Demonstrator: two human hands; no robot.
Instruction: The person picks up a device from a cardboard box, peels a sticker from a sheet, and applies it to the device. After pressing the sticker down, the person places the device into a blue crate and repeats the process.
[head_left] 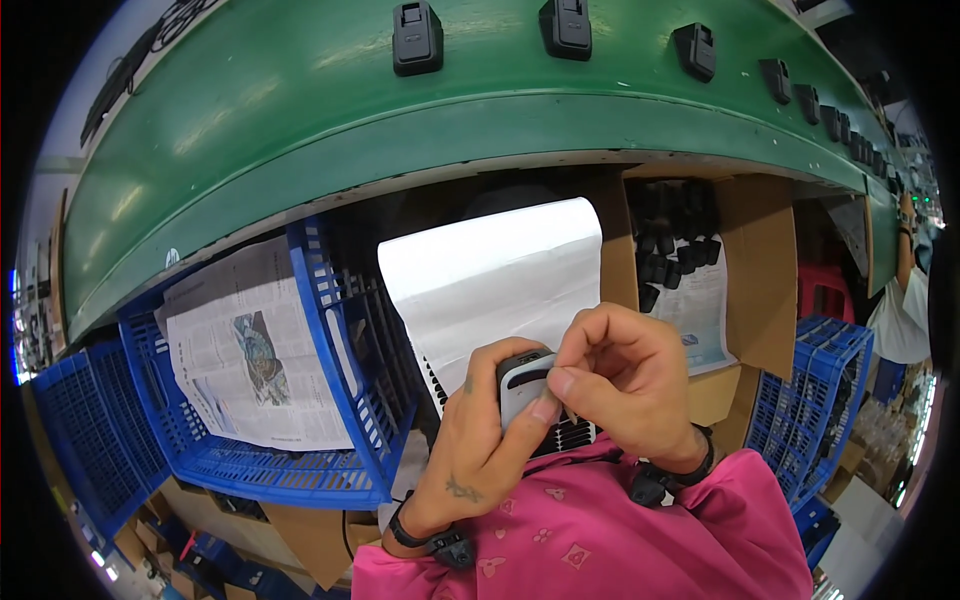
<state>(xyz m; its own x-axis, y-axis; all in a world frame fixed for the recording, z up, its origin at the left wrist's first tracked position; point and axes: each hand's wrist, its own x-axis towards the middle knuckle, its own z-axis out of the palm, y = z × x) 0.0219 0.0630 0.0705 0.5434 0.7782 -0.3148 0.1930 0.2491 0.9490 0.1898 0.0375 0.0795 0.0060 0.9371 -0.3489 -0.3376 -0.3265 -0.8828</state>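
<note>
I've got a small case (515, 397) up in the air, in front of my pink top (650, 530) and over the low end of a white sheet (500, 285). Its face is grey, with a dark slot near the top, and its back part is black. My left fingers (525, 428) are closed around it: the thumb presses on the grey face and the others wrap the far side. My right fingers (590, 392) are bent in, thumb and pointer close together at the case's right edge. I cannot tell if they pinch the edge or some tiny bit, because the tips hide it.

I think the case is light, since one hand seems enough to hold it up. It looks hard and stiff, like plastic, so it should not squash. The grey face looks smooth and may be a bit slippery. The thin rim by the slot could be the weak part — I would not push hard there. The best hold seems to be by the two long sides, low down, with my thumb flat on the face.

Past the sheet is the green bench (300, 85), with black blocks (417, 40) in a row on top. To my left is a blue crate (372, 482) with newspaper (208, 350) in it. To my right, a brown box (765, 270) holds many black bits (655, 268).
</note>
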